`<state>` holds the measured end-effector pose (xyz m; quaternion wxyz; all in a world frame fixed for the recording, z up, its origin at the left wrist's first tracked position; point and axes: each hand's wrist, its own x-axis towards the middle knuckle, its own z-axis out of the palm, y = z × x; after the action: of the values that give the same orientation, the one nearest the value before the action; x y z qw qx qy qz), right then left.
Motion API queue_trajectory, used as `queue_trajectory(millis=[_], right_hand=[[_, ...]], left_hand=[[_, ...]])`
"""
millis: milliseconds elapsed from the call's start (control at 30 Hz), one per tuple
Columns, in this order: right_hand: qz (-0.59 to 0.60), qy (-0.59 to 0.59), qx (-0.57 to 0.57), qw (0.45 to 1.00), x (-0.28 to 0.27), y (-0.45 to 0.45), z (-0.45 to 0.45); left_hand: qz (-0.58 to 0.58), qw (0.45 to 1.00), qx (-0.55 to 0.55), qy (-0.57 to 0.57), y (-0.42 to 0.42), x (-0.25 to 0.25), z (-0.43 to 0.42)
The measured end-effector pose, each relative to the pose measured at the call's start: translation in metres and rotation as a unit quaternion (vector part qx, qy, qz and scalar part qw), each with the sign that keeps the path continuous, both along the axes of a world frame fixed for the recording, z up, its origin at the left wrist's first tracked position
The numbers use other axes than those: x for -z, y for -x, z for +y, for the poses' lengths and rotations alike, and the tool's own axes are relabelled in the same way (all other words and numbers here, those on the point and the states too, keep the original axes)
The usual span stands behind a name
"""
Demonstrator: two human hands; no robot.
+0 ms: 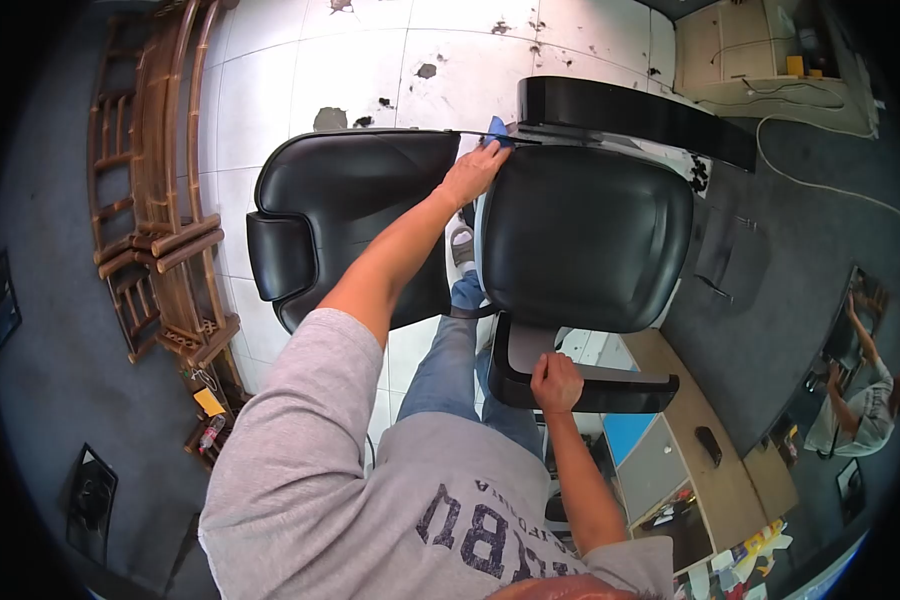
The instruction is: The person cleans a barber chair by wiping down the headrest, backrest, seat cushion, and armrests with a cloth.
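Note:
A black salon chair fills the middle, with its padded backrest (370, 215) to the left and its seat (587, 240) to the right. Reaching across the backrest, my left hand (475, 175) is closed on a blue cloth (497, 130). The cloth sits at the far side of the gap between backrest and seat, beside the far armrest (635, 117). My right hand (557, 382) is a closed fist on the near armrest (615, 388), its fingertips partly hidden.
Bamboo furniture (160, 190) stands along the left. At the lower right is a wooden cabinet (700, 440) with a dark object on top. A pale cable (820, 178) trails near the far-right cabinet (735, 45). A wall mirror (855, 360) reflects a person. Dark patches mark the white tiled floor (360, 65).

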<state>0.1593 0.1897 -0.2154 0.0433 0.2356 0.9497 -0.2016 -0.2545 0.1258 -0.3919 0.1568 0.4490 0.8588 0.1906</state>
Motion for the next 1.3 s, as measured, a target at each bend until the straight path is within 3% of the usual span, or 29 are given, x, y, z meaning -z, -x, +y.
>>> queue_trajectory(millis=[67, 167, 267, 367, 467, 600, 700, 733, 767, 833, 867, 933, 1033, 1133, 1233, 1300], right_hand=[[-0.006, 0.002, 0.003, 1.000, -0.003, 0.000, -0.001], [-0.013, 0.012, 0.013, 1.000, -0.008, 0.003, -0.003], [-0.006, 0.012, 0.015, 1.000, -0.005, 0.004, -0.002], [0.001, 0.008, 0.014, 1.000, -0.004, 0.007, 0.000], [-0.002, 0.002, 0.009, 1.000, -0.003, 0.000, -0.001], [0.012, 0.001, 0.008, 1.000, 0.001, 0.001, 0.000], [0.010, 0.004, 0.014, 1.000, -0.004, 0.002, -0.003], [0.008, 0.003, 0.018, 1.000, -0.004, 0.004, -0.001], [0.017, 0.003, 0.016, 1.000, -0.004, 0.006, 0.001], [0.028, 0.003, 0.022, 0.999, -0.005, 0.003, -0.001], [0.025, 0.002, 0.023, 0.999, -0.006, 0.001, -0.003], [0.021, 0.000, 0.017, 1.000, -0.004, 0.002, 0.000], [0.006, -0.003, 0.013, 1.000, -0.007, 0.004, 0.001], [0.020, -0.004, 0.029, 0.999, -0.006, 0.005, -0.001], [0.018, -0.009, 0.020, 1.000, -0.005, 0.002, -0.001], [0.022, -0.008, 0.023, 0.999, -0.001, 0.002, 0.000]], left_hand=[[-0.019, 1.000, -0.012, 0.011, 0.002, 0.011, 0.005], [-0.028, 0.992, 0.038, 0.116, 0.014, 0.015, 0.016], [-0.032, 0.939, 0.096, 0.328, 0.024, 0.022, 0.038], [-0.015, 0.992, -0.035, 0.118, 0.014, -0.017, 0.020], [0.002, 0.992, -0.025, -0.121, 0.000, -0.004, 0.011], [-0.026, 0.998, 0.004, 0.052, 0.010, 0.010, 0.004], [-0.071, 0.935, 0.110, 0.328, 0.040, 0.001, -0.004], [-0.072, 0.939, 0.112, 0.318, 0.037, -0.007, -0.009], [-0.069, 0.977, 0.035, 0.199, 0.029, -0.025, -0.006], [-0.068, 0.991, -0.109, -0.046, 0.006, -0.057, 0.005], [-0.059, 0.980, -0.100, -0.159, -0.002, -0.064, 0.017], [0.019, 0.965, -0.006, -0.260, -0.016, -0.071, 0.053], [0.053, 0.984, 0.071, -0.154, -0.027, -0.053, 0.104], [0.065, 0.997, 0.013, -0.032, -0.022, -0.023, 0.126], [0.036, 0.999, -0.019, 0.028, -0.024, -0.025, 0.112], [-0.048, 0.985, -0.159, 0.037, -0.024, -0.011, 0.085]])
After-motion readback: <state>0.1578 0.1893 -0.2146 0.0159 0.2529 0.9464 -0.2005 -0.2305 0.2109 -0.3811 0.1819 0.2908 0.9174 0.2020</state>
